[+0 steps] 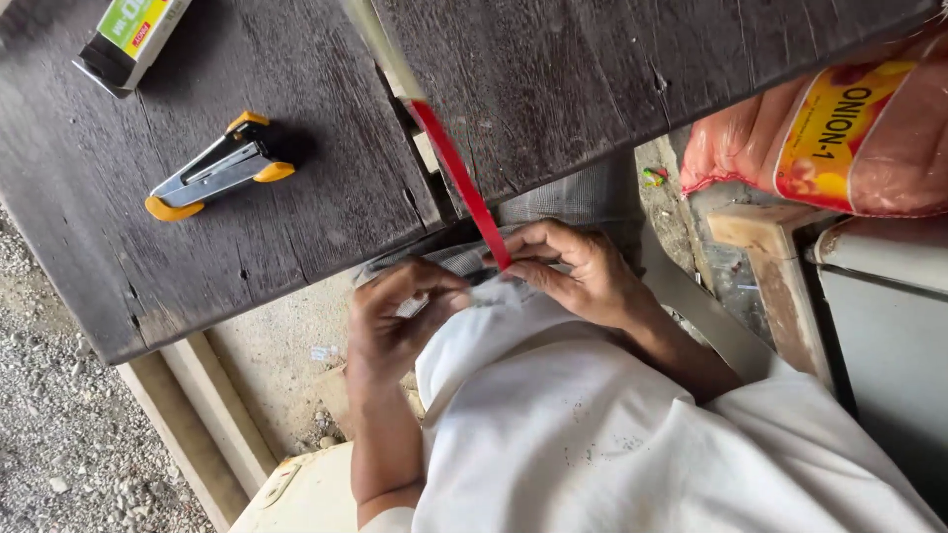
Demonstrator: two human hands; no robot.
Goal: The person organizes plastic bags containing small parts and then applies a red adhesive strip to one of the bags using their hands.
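Observation:
My left hand [395, 316] and my right hand [573, 271] meet just below the edge of a dark wooden table [296, 207]. Both pinch the gathered neck of a white sack [592, 434] that fills the lower middle of the view. A red strip [459, 188] runs down from a gap between the table boards to my right fingers, which hold its lower end against the sack's neck. A grey woven cloth [573, 202] lies under the hands.
A yellow and metal stapler [217, 168] lies on the table at the left. A green and white box [133, 35] sits at the top left corner. A pink mesh bag with a yellow label [839, 138] rests at the right. Gravel ground [59, 434] is at the lower left.

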